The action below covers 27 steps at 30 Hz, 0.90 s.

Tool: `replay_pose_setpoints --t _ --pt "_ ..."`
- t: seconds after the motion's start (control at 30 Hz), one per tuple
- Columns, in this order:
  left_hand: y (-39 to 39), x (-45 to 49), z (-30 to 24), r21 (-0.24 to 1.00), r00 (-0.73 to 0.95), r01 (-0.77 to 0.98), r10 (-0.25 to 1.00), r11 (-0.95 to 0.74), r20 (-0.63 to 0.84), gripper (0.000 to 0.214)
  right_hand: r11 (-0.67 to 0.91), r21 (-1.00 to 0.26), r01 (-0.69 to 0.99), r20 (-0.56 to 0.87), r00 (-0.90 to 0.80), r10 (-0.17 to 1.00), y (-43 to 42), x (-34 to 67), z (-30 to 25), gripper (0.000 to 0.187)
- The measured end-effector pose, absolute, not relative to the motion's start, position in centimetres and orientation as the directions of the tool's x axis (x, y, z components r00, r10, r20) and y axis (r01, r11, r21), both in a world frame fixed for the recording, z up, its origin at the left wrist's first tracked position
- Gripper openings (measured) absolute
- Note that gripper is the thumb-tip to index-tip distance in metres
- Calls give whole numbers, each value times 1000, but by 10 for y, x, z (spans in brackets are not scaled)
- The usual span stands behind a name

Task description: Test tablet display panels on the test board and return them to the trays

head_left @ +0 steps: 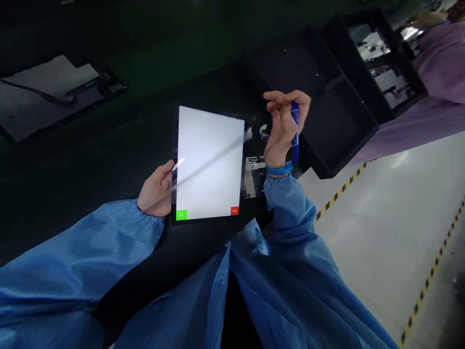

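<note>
A tablet (209, 165) faces up with a bright white screen, a green box at its lower left corner and a red box at its lower right. A grey diagonal streak crosses the screen; I cannot tell whether it is a reflection or a mark. My left hand (157, 190) grips the tablet's left edge, thumb towards the front and the other fingers mostly hidden. To the right of the tablet, my raised right hand (285, 123) holds a blue marker pen (295, 133) upright by the palm, with a blue band at the wrist.
Right of the tablet lies a small part with black and silver areas (255, 177). Black trays (337, 123) stand at the right, one holding device parts. A larger panel with a cable (54, 97) lies at left. A person in a pink sleeve (441, 72) is at far right, beside striped floor tape (341, 190).
</note>
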<state>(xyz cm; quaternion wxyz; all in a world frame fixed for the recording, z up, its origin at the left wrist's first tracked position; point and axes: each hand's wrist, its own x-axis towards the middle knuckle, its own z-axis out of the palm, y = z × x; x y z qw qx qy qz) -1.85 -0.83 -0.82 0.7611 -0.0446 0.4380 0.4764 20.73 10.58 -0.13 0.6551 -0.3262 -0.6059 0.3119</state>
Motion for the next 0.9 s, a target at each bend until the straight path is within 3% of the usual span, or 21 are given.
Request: replay_pose_setpoints --t 0.07,0.17,0.23,0.3,0.37,0.4,0.57,0.63,0.7,0.77,0.9 --pt "-8 -18 -2 304 140 -773 618 557 -774 48 636 -761 130 642 9 767 91 213 11 14" --pt "-9 -16 8 255 201 -771 602 584 -773 51 671 -675 306 608 -285 741 71 213 27 17" --pt "-10 -15 11 226 234 -775 600 590 -765 52 712 -577 399 481 -538 692 62 206 31 29" --pt "-10 -15 11 184 263 -787 589 589 -764 53 755 -469 458 307 -717 626 56 196 29 54" --pt "-10 -16 7 151 287 -796 585 586 -759 54 777 -396 490 177 -789 588 50 187 22 74" --pt "-9 -17 5 147 289 -797 584 586 -758 54 787 -367 496 153 -802 577 46 184 17 75" --pt "-6 -20 -5 265 178 -778 604 570 -777 50 831 -257 493 303 -776 553 29 187 -7 22" --pt "-5 -20 -4 288 140 -767 588 573 -797 49 841 -239 486 415 -732 541 25 195 -5 13" --pt "-4 -20 -1 275 128 -770 560 576 -818 49 827 -268 494 517 -651 556 23 204 5 10" --pt "-4 -20 3 237 133 -791 537 564 -833 49 764 -348 543 582 -514 630 23 217 17 19" --pt "-5 -23 6 179 120 -845 506 504 -854 41 551 -500 668 552 -245 797 24 247 16 21"
